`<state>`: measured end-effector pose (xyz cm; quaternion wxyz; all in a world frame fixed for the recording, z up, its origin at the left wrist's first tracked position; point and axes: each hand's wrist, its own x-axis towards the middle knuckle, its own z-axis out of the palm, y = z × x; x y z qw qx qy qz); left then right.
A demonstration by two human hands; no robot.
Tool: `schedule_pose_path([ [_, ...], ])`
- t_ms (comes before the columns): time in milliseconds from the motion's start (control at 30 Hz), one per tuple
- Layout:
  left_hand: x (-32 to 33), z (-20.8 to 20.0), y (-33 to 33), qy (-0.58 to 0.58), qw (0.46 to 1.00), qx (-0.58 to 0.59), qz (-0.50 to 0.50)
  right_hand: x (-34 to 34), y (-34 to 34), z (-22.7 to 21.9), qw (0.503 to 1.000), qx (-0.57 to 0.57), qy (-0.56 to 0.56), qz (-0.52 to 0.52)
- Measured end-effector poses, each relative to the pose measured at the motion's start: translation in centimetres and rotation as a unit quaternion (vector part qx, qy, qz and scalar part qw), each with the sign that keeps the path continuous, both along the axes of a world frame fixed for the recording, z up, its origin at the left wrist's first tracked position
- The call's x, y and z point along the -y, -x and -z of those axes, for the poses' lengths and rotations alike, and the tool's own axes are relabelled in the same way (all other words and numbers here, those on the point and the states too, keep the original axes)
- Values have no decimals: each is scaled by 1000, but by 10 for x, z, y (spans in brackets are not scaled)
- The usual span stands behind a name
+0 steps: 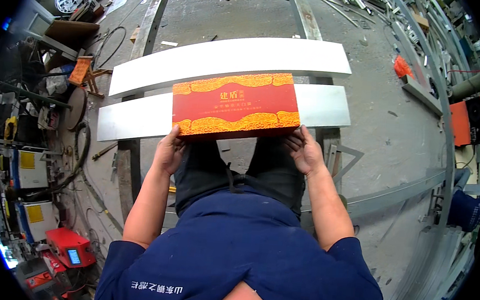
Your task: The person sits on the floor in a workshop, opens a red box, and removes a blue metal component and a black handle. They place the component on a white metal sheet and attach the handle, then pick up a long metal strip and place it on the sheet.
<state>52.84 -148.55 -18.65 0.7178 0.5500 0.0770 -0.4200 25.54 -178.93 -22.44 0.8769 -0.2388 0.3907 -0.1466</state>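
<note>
A red cardboard box with ornate gold borders lies in front of me, level and crosswise. My left hand grips its near left corner, thumb up at the edge and fingers mostly hidden. At the near right corner my right hand holds it the same way, with some fingers curled below the edge. Behind and beneath the box are two wide, flat silvery metal pieces: the farther bar and the nearer bar, which the box partly covers. Whether the box rests on the nearer bar or hovers above it, I cannot tell.
Long steel rails run away under the bars. At the left stand a red machine with a small screen, cables and a small orange stool. Metal lengths lie at the right, near an orange-red machine. Another person is at the far right.
</note>
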Motion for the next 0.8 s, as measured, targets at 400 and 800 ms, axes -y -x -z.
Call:
schedule_pose_path([
  [400, -35, -40, 18, -228, 932, 126, 253, -38, 26, -57, 981, -111, 154, -44],
  [800, -1, -148, -34, 244, 798, 549, 40, 41, -53, -168, 874, 338, 350, 10],
])
